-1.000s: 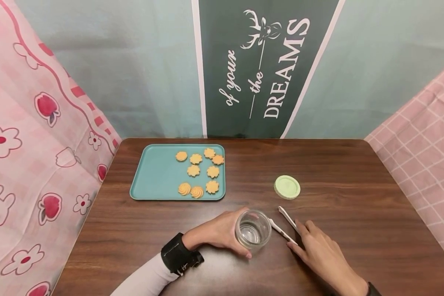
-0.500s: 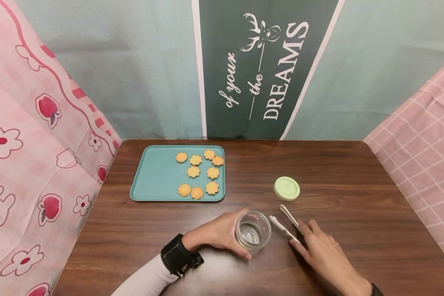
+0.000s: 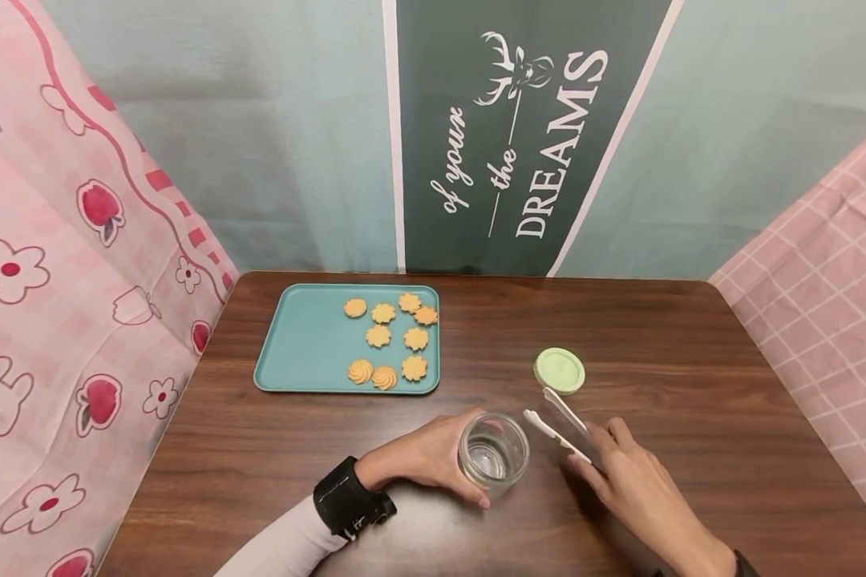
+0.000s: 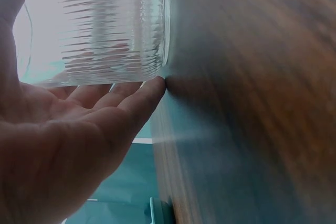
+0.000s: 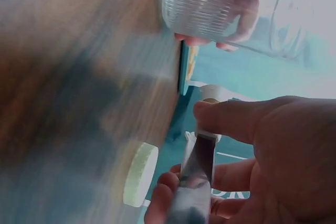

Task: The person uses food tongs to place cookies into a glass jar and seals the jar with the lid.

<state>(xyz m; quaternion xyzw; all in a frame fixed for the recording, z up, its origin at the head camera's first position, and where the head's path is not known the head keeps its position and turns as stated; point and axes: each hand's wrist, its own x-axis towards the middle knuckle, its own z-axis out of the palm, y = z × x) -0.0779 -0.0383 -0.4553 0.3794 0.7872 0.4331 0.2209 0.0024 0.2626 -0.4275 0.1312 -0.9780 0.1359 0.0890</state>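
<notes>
My left hand (image 3: 433,457) holds an upright, clear glass jar (image 3: 496,450) from its left side, thumb at the front and fingers behind. Ribbed glass shows in the left wrist view, its base down at the wooden table. Nothing shows inside the jar. To the right of it, my right hand (image 3: 642,485) grips a pair of tongs (image 3: 557,434) between thumb and fingers. Their pale tips are spread apart and point away from me, between the jar and a green round lid (image 3: 560,370). The right wrist view shows the metal bend of the tongs (image 5: 191,198) up close.
A teal tray (image 3: 303,344) lies at the back left of the wooden table (image 3: 693,361). Several cookies (image 3: 414,368) are scattered over its right half. A printed curtain (image 3: 317,144) hangs behind the table, with pink cloths at both sides.
My right hand has raised the tongs a little and shifted them slightly away from me, their tips now nearer the lid. The left hand and the jar have stayed in place.
</notes>
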